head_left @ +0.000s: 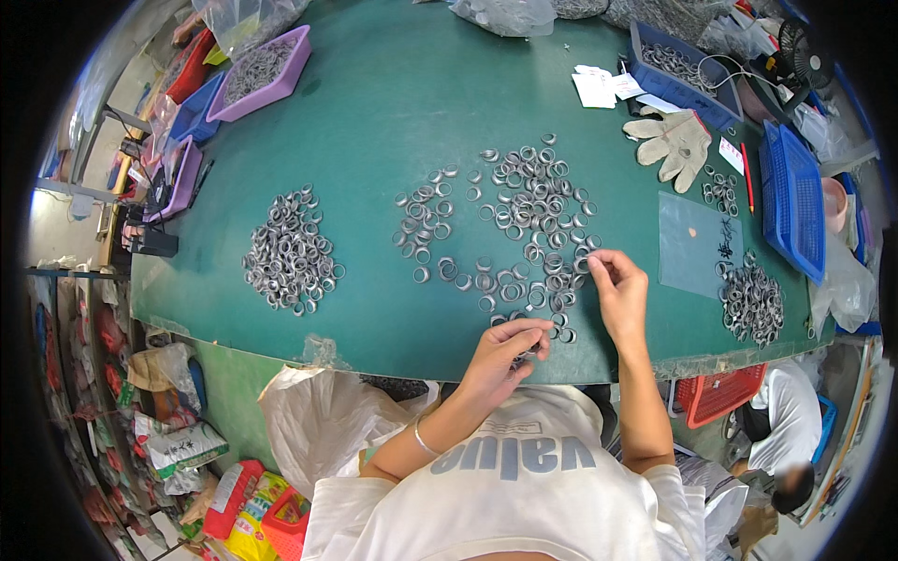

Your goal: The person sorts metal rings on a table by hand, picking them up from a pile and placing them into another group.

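Several small metal rings [528, 201] lie scattered over the middle of a green table [393, 103]. My right hand [617, 288] pinches one ring between thumb and fingers at the right edge of that scatter. My left hand [505, 351] is curled near the table's front edge, its fingers closed around a few rings. A dense pile of rings [290, 252] lies to the left, and another pile of rings [751, 301] sits at the right edge.
A work glove [675, 140], paper slips [599, 86] and a clear plastic sheet [697, 243] lie at the right. Blue baskets [793, 196] and purple trays [264, 70] holding rings line the table's edges. Plastic bags [327, 421] sit below the front edge.
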`<state>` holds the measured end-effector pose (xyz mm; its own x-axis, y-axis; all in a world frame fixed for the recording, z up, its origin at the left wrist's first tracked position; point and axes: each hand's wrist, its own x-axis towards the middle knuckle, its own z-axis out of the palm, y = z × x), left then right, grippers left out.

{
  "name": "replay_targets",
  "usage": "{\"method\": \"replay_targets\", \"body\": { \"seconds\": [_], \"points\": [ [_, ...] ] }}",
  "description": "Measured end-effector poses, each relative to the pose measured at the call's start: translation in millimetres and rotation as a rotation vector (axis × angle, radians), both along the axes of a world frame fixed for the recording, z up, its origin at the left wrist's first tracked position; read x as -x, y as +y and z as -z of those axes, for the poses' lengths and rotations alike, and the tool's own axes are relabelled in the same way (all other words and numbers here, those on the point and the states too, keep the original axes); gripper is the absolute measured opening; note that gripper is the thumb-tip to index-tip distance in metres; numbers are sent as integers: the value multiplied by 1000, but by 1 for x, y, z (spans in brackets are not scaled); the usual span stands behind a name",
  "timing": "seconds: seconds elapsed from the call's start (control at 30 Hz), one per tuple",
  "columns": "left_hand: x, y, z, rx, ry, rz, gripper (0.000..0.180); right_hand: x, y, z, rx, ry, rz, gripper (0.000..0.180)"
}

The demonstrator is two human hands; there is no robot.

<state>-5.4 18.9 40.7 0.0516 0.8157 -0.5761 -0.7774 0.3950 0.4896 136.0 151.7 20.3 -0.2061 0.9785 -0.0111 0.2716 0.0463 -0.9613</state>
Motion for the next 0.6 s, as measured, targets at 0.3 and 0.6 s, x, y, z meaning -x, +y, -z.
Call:
{"method": "replay_targets", "body": {
  "seconds": [0.3, 0.6],
  "points": [
    [-3, 4, -1, -4, 25, 12, 24, -11, -29, -17, 666, 742, -100, 13],
    [-1, 5, 6, 26, -66, 28, 22, 0, -58, -39, -473, -74, -421, 9]
  ]
}}
